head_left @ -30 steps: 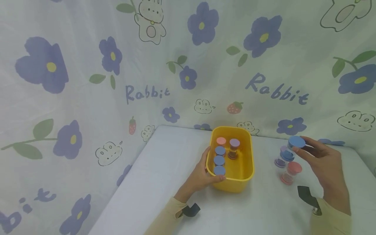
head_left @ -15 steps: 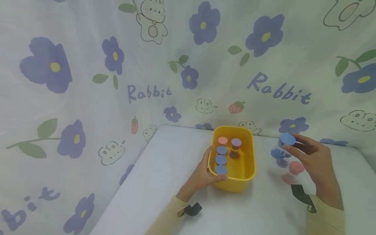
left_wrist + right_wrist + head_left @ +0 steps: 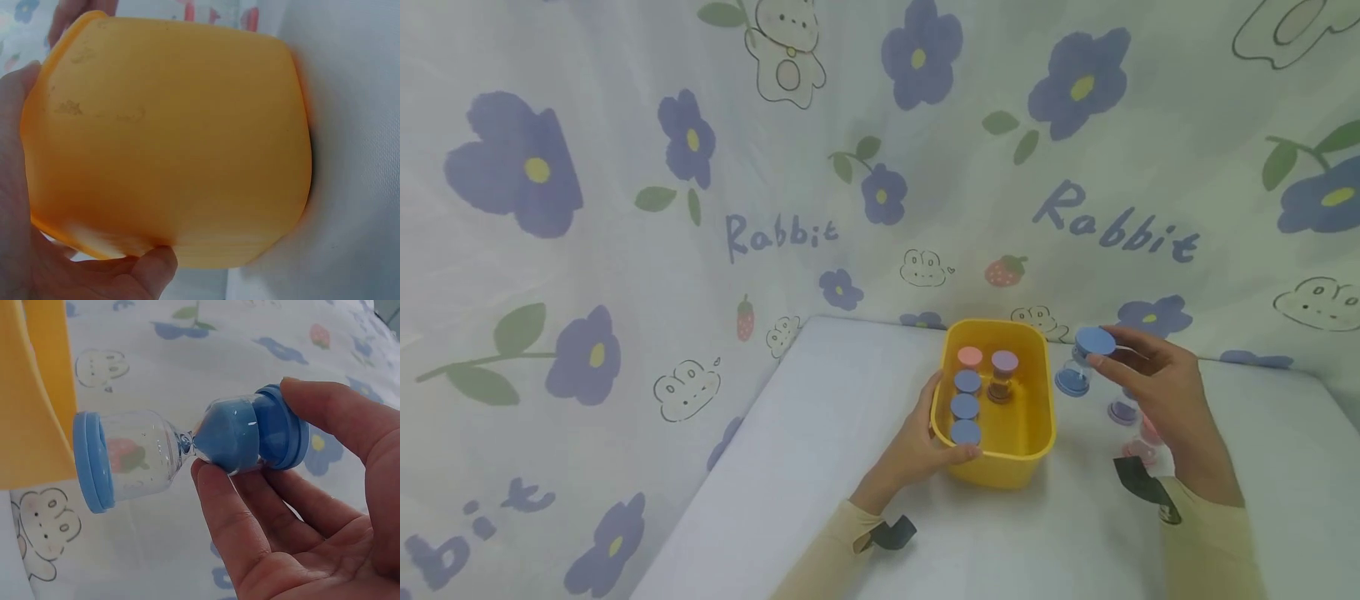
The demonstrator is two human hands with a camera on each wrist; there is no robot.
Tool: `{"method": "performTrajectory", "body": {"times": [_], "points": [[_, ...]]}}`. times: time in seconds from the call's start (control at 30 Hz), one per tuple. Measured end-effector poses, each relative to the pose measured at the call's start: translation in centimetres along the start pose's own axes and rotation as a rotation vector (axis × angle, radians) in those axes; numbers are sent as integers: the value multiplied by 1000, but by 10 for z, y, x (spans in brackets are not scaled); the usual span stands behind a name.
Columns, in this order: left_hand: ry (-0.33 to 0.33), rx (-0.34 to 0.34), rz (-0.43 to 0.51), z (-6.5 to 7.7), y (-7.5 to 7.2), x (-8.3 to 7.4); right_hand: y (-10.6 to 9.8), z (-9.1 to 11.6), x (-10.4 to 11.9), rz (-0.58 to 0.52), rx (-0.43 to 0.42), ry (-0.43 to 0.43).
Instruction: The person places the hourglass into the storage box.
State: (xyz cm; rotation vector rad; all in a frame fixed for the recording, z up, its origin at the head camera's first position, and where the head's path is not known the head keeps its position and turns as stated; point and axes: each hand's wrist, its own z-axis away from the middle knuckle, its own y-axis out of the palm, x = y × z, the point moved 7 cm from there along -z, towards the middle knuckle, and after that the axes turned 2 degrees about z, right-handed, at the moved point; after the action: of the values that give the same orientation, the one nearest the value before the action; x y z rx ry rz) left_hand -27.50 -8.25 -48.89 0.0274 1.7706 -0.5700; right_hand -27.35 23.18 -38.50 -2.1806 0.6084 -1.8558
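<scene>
My right hand (image 3: 1157, 392) pinches a blue-capped hourglass (image 3: 231, 434) by its upper end, just right of the yellow bin (image 3: 1000, 471). Blue sand fills the bulb near my fingers, and the other bulb is clear. My left hand (image 3: 917, 442) grips the bin's left front corner, thumb over the rim. Inside the bin, several blue-capped hourglasses (image 3: 965, 407) and a pink-capped one (image 3: 970, 357) line the left wall. A purple-capped hourglass (image 3: 1004, 362) with dark sand stands beside them. The left wrist view shows mostly the bin's outer wall (image 3: 169, 125).
On the white table (image 3: 820, 400), a purple hourglass (image 3: 1122, 412) and a pink hourglass (image 3: 1138, 452) stand partly hidden behind my right hand. A curtain (image 3: 850, 150) printed with flowers and rabbits hangs along the back and left edges of the table.
My right hand has carried the blue hourglass left, from above the purple and pink ones to beside the bin's right rim. The left hand keeps its hold on the bin.
</scene>
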Motion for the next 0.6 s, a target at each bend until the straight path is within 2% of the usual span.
{"method": "performTrajectory", "body": {"times": [0.27,0.6], "points": [[2,9,3,0,0,-3,20,-7,23,32,46,-73],[5,5,7,1,0,-2,47,-15,36,54,154,-133]]}}
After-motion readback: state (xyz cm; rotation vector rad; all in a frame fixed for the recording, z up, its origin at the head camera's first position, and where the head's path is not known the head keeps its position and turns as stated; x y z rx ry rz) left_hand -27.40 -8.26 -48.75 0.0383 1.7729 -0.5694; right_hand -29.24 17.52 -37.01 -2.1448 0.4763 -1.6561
